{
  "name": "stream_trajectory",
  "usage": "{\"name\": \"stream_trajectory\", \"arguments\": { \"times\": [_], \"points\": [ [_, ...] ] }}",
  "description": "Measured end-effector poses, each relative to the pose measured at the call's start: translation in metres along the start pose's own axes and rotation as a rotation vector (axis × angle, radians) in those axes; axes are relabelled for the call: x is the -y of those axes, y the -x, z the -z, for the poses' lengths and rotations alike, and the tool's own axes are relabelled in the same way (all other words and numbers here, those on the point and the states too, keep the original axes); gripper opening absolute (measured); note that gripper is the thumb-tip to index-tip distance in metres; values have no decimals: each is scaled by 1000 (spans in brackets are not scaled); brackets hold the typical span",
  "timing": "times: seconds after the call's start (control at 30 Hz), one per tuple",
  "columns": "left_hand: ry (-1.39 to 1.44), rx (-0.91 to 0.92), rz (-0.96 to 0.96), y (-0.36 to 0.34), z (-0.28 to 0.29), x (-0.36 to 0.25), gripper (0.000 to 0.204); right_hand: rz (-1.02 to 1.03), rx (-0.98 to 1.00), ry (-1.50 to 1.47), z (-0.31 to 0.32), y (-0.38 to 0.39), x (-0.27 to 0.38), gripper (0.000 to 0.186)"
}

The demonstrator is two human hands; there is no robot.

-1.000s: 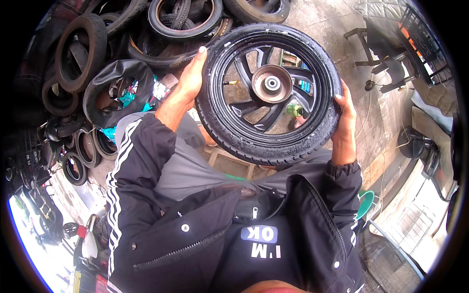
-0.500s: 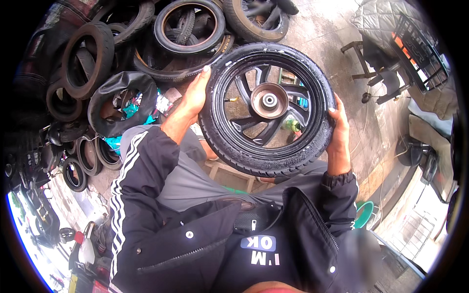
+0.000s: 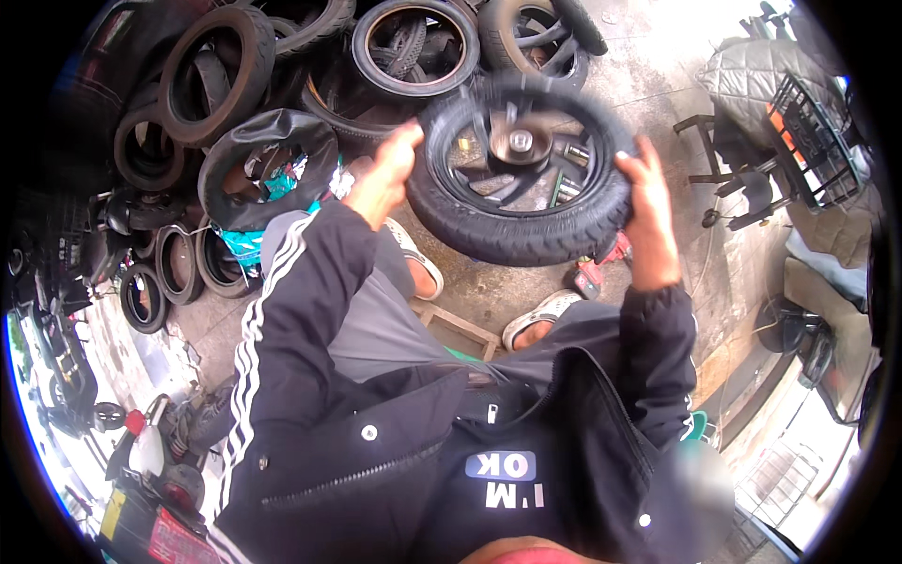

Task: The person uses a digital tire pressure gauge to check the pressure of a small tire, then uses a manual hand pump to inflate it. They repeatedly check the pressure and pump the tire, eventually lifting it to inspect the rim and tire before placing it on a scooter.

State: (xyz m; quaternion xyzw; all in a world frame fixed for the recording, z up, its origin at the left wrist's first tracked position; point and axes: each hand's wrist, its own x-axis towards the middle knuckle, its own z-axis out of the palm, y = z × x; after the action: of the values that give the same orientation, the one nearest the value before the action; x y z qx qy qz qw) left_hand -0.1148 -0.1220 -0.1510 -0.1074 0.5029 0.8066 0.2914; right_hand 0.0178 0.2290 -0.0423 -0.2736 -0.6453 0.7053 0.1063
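In front of me I hold a motorcycle wheel point(image 3: 540, 242), with a black tyre on a black spoked rim and a rusty brown hub. Its near side hangs lower, and motion smears its far edge. My left hand point(image 3: 387, 174) grips the tyre's left side, the thumb along the sidewall. On the opposite side my right hand point(image 3: 650, 211) presses the tyre, fingers on its outer edge. The hidden undersides of both hands lie behind the rubber. Past the wheel's near right edge a red and dark tool point(image 3: 589, 279) shows on the floor, partly covered.
Several loose tyres point(image 3: 178, 94) are heaped at the far left. Beside my knee a black tube-like ring point(image 3: 218, 211) surrounds turquoise wrappers. A low wooden frame point(image 3: 458, 329) lies between my feet, which wear light clogs point(image 3: 540, 315). To the right stands a black basket point(image 3: 822, 141).
Both hands have carried the wheel farther from my body and tilted it, so it looks flatter. My feet and the red tool have come into sight below it. The whole view has shifted somewhat.
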Motion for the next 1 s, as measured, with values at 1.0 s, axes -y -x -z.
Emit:
{"name": "stream_trajectory", "arguments": {
  "times": [1.0],
  "points": [
    [62, 489, -55, 82, -66, -19, 79, 654, 157, 437, -32, 171, 240, 74]
  ]
}}
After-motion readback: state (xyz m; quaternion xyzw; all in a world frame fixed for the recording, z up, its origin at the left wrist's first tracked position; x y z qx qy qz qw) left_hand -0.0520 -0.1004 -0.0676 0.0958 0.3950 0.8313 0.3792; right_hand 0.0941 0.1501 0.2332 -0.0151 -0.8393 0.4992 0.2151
